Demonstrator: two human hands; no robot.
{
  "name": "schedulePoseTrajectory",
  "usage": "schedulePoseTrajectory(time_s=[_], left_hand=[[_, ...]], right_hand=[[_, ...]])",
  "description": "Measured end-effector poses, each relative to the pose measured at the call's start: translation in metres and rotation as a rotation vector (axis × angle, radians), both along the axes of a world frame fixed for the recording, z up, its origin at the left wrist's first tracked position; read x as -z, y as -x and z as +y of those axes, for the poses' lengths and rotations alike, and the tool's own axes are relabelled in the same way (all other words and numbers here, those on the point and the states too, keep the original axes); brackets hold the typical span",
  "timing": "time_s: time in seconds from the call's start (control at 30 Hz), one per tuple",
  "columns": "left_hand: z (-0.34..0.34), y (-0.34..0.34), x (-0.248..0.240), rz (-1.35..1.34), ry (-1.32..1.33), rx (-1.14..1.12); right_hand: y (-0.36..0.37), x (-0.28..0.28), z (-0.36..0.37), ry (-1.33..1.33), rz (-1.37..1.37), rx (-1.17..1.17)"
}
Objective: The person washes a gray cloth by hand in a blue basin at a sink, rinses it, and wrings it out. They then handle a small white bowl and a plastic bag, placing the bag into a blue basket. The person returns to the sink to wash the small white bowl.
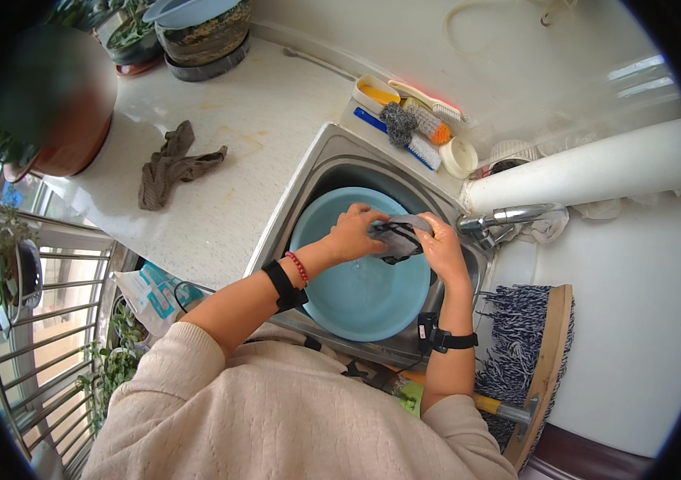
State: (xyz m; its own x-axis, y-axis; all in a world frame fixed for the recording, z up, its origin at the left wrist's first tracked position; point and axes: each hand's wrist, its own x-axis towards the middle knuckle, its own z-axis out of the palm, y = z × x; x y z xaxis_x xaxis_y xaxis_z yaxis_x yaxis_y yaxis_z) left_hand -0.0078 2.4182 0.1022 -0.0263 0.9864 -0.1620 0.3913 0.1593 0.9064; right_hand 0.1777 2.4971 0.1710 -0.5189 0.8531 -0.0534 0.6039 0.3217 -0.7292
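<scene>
Above a round light-blue basin [422,302] holding water, I hold a wet grey sock with black stripes [399,238] between both hands. My left hand [352,235] pinches its left end with bent fingers. On the other end, my right hand [443,250] grips the pale grey band, thumb against the fabric. Part of the sock is hidden by my fingers. The basin sits inside a metal sink [318,160]. On the counter to the left lies a twisted brown cloth [171,166], which looks like socks.
A chrome faucet [516,214] juts in at the sink's right, below a thick white pipe [588,168]. Brushes [428,120] and a steel scourer [398,124] crowd the sink's far corner. A mop [516,336] stands right of my right forearm. Potted plants [200,40] line the far left.
</scene>
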Motion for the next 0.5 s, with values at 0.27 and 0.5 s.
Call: schedulePoseTrajectory(time_s=[0.27, 0.5], left_hand=[[0.023, 0.020, -0.013, -0.374, -0.118, -0.374], [0.001, 0.011, 0.007, -0.359, 0.075, -0.216]], right_hand=[[-0.007, 0.011, 0.002, -0.231, 0.057, 0.065], [-0.004, 0.227, -0.020, 0.287, -0.304, -0.137]])
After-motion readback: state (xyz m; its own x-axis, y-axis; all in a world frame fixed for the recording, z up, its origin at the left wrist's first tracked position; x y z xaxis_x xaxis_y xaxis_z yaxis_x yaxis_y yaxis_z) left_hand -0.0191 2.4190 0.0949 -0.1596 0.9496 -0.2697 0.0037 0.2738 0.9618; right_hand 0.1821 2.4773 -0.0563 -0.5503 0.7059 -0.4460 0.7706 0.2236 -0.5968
